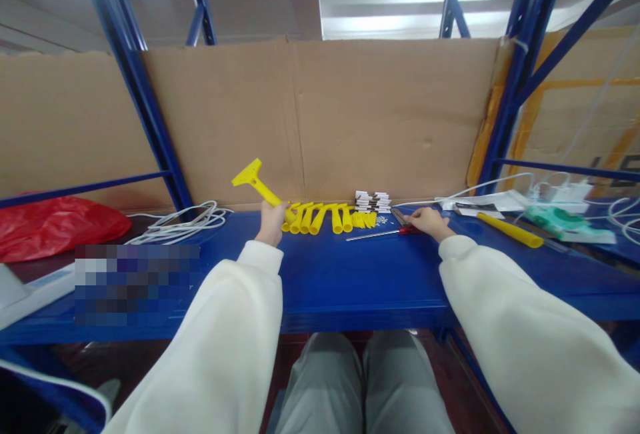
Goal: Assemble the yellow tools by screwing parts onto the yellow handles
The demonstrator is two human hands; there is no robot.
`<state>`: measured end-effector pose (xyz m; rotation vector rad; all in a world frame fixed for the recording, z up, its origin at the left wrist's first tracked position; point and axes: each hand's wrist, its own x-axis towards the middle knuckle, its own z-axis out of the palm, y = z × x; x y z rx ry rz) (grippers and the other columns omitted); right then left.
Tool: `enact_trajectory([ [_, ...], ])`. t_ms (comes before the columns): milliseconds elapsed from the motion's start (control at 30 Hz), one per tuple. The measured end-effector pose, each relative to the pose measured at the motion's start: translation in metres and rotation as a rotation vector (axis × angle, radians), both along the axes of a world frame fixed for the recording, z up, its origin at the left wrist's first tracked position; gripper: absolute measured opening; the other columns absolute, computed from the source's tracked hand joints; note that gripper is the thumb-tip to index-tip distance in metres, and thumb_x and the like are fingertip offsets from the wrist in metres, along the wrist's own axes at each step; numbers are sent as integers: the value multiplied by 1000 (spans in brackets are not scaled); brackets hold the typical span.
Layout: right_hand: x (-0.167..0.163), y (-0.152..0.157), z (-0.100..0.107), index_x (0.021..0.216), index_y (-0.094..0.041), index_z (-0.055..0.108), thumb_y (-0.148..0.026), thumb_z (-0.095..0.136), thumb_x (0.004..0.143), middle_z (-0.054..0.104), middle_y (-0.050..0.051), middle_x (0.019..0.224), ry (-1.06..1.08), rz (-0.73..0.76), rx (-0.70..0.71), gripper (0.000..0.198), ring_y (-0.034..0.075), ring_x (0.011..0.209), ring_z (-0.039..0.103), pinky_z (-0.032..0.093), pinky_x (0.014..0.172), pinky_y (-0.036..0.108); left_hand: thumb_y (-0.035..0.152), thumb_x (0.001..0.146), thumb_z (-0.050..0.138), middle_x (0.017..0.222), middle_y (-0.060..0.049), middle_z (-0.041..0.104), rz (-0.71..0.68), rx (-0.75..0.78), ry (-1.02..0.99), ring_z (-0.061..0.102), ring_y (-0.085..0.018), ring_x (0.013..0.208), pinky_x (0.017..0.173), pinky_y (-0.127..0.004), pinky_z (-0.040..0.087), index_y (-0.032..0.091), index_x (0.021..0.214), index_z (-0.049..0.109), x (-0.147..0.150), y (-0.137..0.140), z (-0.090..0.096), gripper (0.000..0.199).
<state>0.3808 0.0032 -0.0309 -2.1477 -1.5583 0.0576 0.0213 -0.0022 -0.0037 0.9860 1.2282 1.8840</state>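
Left hand (271, 224): fingers wrapped round the handle of a yellow scraper (255, 179), its T-shaped head clear of the surface (360, 281), up and to the left of the fingers. Right hand (426, 222): low over the surface, fingers bent down at a slim dark tool (399, 217) and the red-handled screwdriver (379, 235); cannot tell whether they grip either or only touch. Screwdriver shaft points left, flat on the surface.

Between the hands, a row of yellow handles (316, 219) lies side by side, its left end right against the left hand and partly hidden by it. Next rightward, small yellow pieces (364, 221) in an overlapping line; behind them, white stacks (373, 202); small white bits (384, 219) just left of the dark tool.

Farther right, a yellow-handled tool (510, 230) lies slantwise, near a green-and-white packet (563, 221). Well left, a coil of white cable (185, 222) and red plastic (55, 227). Cardboard (360, 114) stands upright along the back, closing off the far edge between blue posts (150, 107).
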Motion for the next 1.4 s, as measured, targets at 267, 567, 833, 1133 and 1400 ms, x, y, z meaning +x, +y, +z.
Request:
enact_trajectory([
  [267, 3, 15, -5, 73, -19, 71, -50, 67, 75, 71, 12, 83, -25, -1, -73, 30, 35, 98, 65, 40, 93, 57, 4, 64, 55, 56, 4, 53, -82, -96, 135, 51, -11, 41, 42, -20, 41, 19, 78, 47, 11, -11, 1, 22],
  [567, 16, 33, -19, 60, -21, 65, -47, 73, 70, 66, 11, 64, -6, 42, 62, 29, 36, 86, 67, 45, 86, 62, 2, 63, 61, 52, 5, 53, -164, -40, 176, 45, -9, 36, 40, -20, 35, 19, 71, 49, 8, -6, -3, 23],
  [833, 19, 38, -25, 56, -22, 65, -46, 72, 69, 64, 9, 58, 56, 63, 175, 29, 32, 77, 66, 46, 84, 60, 20, 75, 71, 48, 1, 54, -474, -126, 471, 44, -10, 34, 37, -21, 34, 18, 63, 55, 14, -20, 0, 20],
  [1133, 11, 29, -17, 61, -20, 67, -37, 70, 69, 64, 5, 60, 234, -6, 258, 19, 28, 75, 65, 47, 85, 55, 26, 59, 81, 56, -1, 64, -651, -121, 764, 55, -15, 47, 47, -25, 44, 21, 64, 69, 17, -29, -5, 14],
  [1400, 3, 14, -4, 65, -22, 61, -29, 60, 72, 68, 6, 73, 427, -31, 389, 10, 28, 83, 63, 48, 85, 44, 13, 51, 81, 73, -4, 72, -373, -44, 962, 68, -29, 86, 85, -35, 50, 23, 61, 69, 23, -18, -15, 18],
])
